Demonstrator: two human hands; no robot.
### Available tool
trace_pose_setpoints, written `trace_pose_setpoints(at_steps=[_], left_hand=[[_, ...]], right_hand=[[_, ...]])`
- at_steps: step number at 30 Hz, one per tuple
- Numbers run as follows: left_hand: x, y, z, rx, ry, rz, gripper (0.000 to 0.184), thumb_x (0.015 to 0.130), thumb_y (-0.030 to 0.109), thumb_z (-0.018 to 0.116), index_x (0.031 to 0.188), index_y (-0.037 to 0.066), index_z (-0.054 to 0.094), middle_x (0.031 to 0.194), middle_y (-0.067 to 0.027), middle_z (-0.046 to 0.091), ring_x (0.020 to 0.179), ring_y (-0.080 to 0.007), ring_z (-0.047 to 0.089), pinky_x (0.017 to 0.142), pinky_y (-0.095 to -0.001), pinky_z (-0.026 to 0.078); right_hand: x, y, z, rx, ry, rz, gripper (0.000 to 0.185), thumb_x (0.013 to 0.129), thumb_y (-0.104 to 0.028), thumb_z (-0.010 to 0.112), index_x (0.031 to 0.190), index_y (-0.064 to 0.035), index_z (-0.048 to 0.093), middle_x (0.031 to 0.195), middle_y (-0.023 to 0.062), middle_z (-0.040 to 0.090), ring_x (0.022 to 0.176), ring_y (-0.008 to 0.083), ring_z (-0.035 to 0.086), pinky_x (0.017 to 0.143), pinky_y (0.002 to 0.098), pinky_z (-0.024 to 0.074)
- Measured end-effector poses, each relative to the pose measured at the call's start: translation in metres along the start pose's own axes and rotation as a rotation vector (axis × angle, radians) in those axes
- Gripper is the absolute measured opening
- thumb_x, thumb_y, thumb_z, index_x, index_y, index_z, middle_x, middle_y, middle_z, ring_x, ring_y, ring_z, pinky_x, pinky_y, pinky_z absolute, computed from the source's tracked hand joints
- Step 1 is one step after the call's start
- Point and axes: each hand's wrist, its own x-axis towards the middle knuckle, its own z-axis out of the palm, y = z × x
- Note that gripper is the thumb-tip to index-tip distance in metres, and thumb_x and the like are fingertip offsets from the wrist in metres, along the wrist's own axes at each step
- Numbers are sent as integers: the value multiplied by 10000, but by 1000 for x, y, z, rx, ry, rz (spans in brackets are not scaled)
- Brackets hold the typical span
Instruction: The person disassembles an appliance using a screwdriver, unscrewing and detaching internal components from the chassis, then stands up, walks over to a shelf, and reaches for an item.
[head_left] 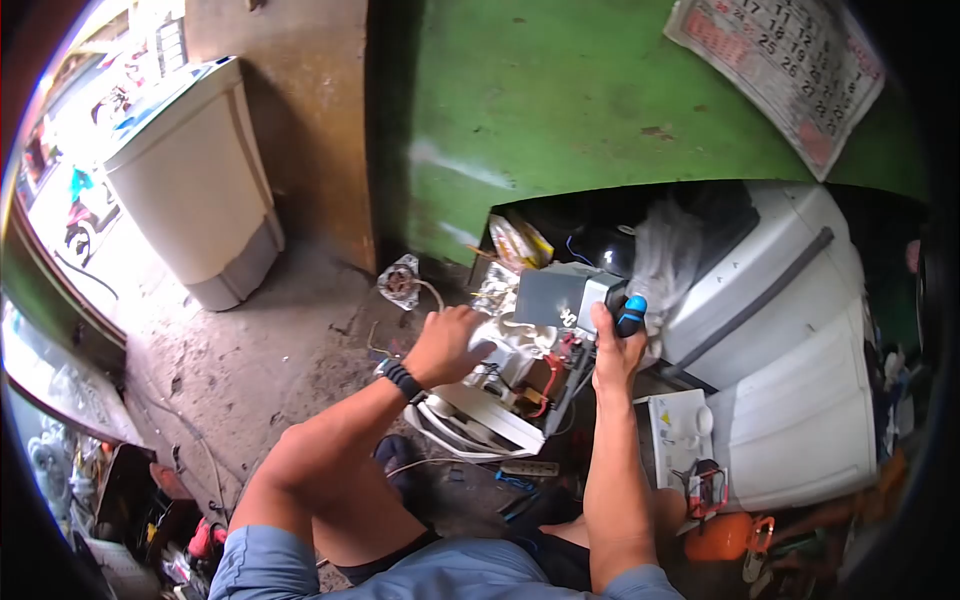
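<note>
My left hand hovers at the left side of an opened white appliance, thumb apart from the fingers and nothing visible in it. My right hand is closed around a blue-and-black screwdriver handle; the tool's tip is out of sight. Its thumb lies against the light end of a grey box-shaped part, and I cannot tell whether the hand also bears its weight. Red wires and other inner parts show inside the appliance, below the box.
A large white appliance casing lies to the right. A small coiled metal-looking part is on the dirty floor. At the left stands a tall white washing machine. A power strip and an orange tool lie nearer me.
</note>
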Motion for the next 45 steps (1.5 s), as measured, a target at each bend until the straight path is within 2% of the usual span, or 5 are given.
trace_pose_setpoints(at_steps=[6, 9, 29, 39, 45], left_hand=[[27, 48, -15, -995, -211, -140, 1131, 890, 422, 805, 1642, 58, 43, 1624, -227, 329, 1415, -381, 470, 1083, -471, 488], [32, 67, 8, -1100, -236, -83, 1125, 893, 271, 823, 1639, 54, 9, 1619, -221, 332, 1411, -337, 471, 1108, -454, 471], [16, 84, 48, -886, -109, -135, 919, 796, 292, 906, 1482, -17, 378, 1337, -237, 612, 1208, -299, 634, 1032, -381, 503], [-13, 98, 45, -803, -48, -190, 801, 753, 186, 911, 1410, 8, 488, 1033, -184, 744, 950, -293, 736, 852, -399, 563], [-27, 99, 56, -539, 9, -213, 703, 770, 193, 897, 1329, -31, 533, 922, -163, 739, 841, -272, 737, 761, -382, 571]], right_hand=[[10, -33, -21, 324, -141, 485, 375, 884, -483, 754, 973, -132, 653, 792, -30, 629, 549, 73, 489, 500, 233, 379], [5, -26, -27, 534, -238, 686, 330, 951, -494, 669, 995, -167, 646, 744, -32, 622, 456, 61, 425, 446, 231, 380], [-26, 40, -97, 653, -431, 782, 323, 988, -394, 639, 1108, -96, 670, 832, 17, 684, 536, 105, 535, 566, 297, 463], [-38, 69, -106, 639, -364, 813, 315, 1023, -168, 598, 1273, 16, 650, 1142, 97, 728, 1043, 187, 710, 868, 352, 582], [-44, 69, -110, 44, -618, 136, 301, 998, -162, 643, 1276, -48, 635, 1196, 78, 697, 1053, 168, 688, 904, 328, 536]])
